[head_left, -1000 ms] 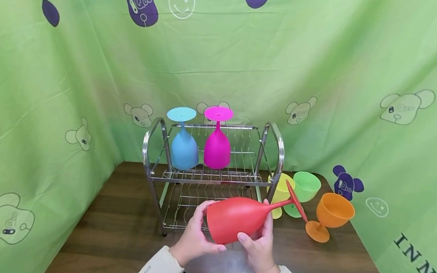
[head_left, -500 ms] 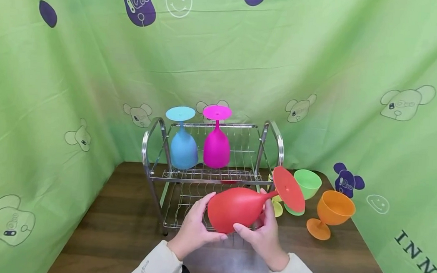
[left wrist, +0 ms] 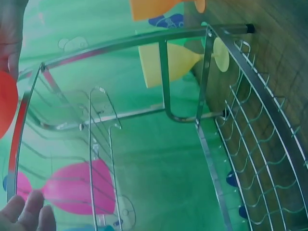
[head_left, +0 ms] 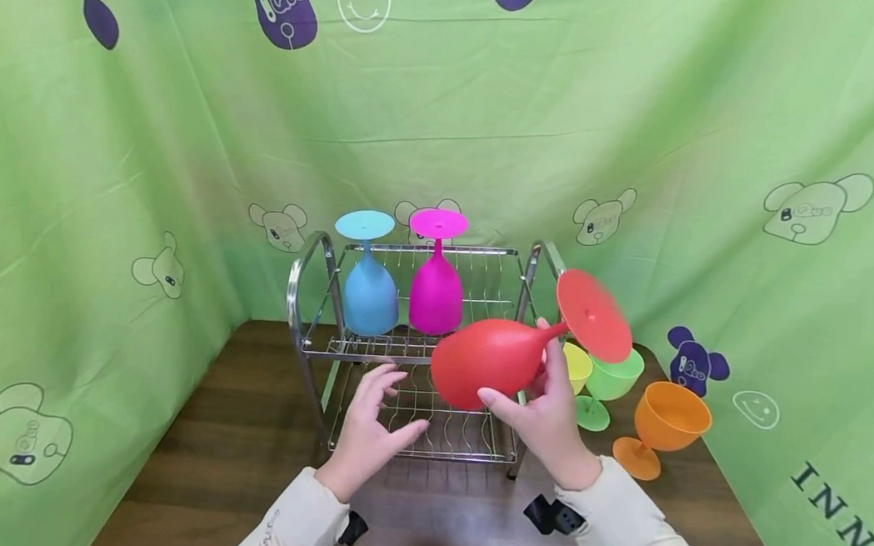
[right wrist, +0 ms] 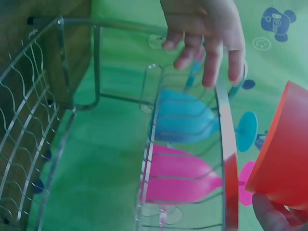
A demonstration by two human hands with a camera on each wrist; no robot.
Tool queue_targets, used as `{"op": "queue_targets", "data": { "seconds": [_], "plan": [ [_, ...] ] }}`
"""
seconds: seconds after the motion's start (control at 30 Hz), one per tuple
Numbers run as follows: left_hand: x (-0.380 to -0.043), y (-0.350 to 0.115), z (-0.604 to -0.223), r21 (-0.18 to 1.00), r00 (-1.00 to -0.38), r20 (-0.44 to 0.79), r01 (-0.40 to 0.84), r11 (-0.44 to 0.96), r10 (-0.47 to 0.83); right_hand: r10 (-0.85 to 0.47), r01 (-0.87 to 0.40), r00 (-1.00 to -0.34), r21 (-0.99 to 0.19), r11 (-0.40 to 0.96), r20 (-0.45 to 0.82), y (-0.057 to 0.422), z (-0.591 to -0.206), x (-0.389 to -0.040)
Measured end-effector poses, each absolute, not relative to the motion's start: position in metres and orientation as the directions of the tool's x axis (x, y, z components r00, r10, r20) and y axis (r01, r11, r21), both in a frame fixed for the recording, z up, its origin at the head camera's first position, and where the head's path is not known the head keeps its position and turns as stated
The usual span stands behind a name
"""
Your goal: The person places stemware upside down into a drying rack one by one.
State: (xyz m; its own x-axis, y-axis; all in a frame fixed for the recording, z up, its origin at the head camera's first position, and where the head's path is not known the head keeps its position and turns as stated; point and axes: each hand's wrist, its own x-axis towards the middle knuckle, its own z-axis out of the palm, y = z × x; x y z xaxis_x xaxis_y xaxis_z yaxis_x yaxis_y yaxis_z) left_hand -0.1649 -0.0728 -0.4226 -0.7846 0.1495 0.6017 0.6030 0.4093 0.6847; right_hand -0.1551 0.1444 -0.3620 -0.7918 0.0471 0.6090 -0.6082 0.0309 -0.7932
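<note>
A red plastic goblet (head_left: 487, 361) lies nearly sideways in the air before the rack, its foot tilted up to the right. My right hand (head_left: 548, 418) grips its bowl near the stem, thumb in front and fingers behind. Apart from the goblet, to its left, my left hand (head_left: 369, 436) holds nothing, fingers loosely bent and thumb spread. On the upper tier of the metal dish rack (head_left: 295, 289) a blue goblet (head_left: 370, 298) and a magenta goblet (head_left: 436, 298) stand upside down, side by side. In the right wrist view the red bowl (right wrist: 286, 149) shows close up.
Right of the rack, on the wooden table (head_left: 192, 467), stand a yellow goblet (head_left: 576, 367), a green goblet (head_left: 614, 380) and an orange goblet (head_left: 670, 421). The rack's lower wire tier (head_left: 465, 429) holds nothing visible. A green printed cloth (head_left: 448, 98) hangs around the table.
My left hand has come off the red goblet and drawn back to the left. My right hand has raised the goblet toward the rack's upper tier, its foot turning to face the camera.
</note>
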Motion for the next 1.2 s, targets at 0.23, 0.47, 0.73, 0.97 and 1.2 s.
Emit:
{"op": "queue_targets", "data": {
  "seconds": [0.23, 0.47, 0.73, 0.97, 1.2],
  "plan": [
    [-0.169, -0.083, -0.436, 0.620, -0.672, 0.739, 0.648, 0.442, -0.051, 0.134, -0.508, -0.845, -0.855, 0.101, 0.518, 0.146, -0.336, -0.166],
    [-0.169, -0.098, -0.452, 0.682, -0.695, 0.695, 0.557, 0.474, -0.185, 0.043, -0.384, -0.914, -0.894, 0.231, 0.403, 0.142, -0.310, -0.187],
    [-0.169, -0.114, -0.458, 0.733, -0.707, 0.645, 0.468, 0.494, -0.288, 0.052, -0.307, -0.938, -0.889, 0.340, 0.344, 0.143, -0.290, -0.200],
    [-0.175, -0.125, -0.454, 0.821, -0.719, 0.557, 0.400, 0.407, -0.416, 0.082, -0.195, -0.958, -0.833, 0.517, 0.276, 0.139, -0.276, -0.209],
    [-0.190, -0.143, -0.451, 0.835, -0.698, 0.541, 0.379, 0.399, -0.469, 0.098, -0.151, -0.967, -0.834, 0.530, 0.237, 0.134, -0.271, -0.226]
  ]
}}
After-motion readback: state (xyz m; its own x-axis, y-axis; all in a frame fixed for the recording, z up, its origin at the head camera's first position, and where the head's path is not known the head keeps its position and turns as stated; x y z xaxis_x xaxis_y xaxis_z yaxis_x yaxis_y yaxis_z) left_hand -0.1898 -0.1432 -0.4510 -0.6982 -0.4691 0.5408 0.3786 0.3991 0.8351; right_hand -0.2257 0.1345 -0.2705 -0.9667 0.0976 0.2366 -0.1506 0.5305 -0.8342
